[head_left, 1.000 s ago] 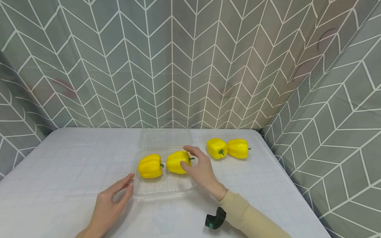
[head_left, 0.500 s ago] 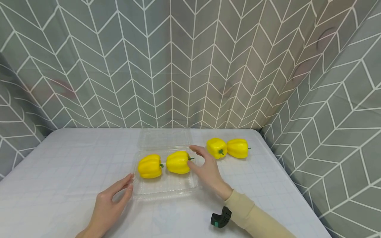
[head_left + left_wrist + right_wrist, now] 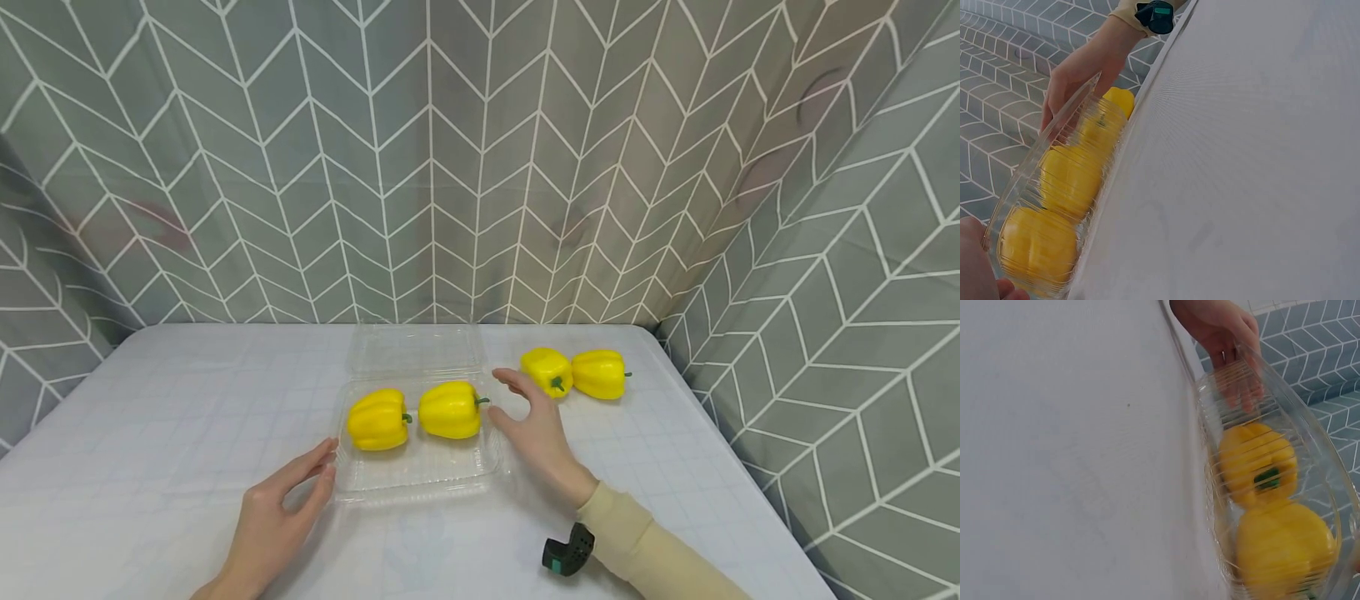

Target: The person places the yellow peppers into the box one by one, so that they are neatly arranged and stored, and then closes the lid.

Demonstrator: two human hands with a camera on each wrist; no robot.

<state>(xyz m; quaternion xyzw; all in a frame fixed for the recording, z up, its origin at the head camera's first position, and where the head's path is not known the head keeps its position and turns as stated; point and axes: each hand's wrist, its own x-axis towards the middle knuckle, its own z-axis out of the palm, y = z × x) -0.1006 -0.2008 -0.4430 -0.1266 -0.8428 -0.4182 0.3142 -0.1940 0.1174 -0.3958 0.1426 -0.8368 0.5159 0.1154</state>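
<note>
Clear plastic clamshell box (image 3: 416,480) is lying open on the white-covered table (image 3: 187,417), its lid (image 3: 416,348) folding back flat toward the far edge. Inside the base, one yellow bell pepper (image 3: 377,420) is resting on its side in the left half, and a second yellow bell pepper (image 3: 450,410) is lying just beside it in the right half, both stems pointing rightward. The left hand (image 3: 268,517) is touching the box's left wall with fingertips, its thumb standing apart from the fingers. The right hand (image 3: 542,429) is holding nothing; its thumb and fingers are spreading apart beside the right rim, and whether they are touching the plastic is impossible to tell. Beyond that hand, two more yellow bell peppers (image 3: 598,375) are lying side by side on the table. A black wrist device (image 3: 568,550) is showing beside the beige right sleeve (image 3: 648,542), and a grey herringbone-patterned curtain (image 3: 480,167) is hanging behind.
</note>
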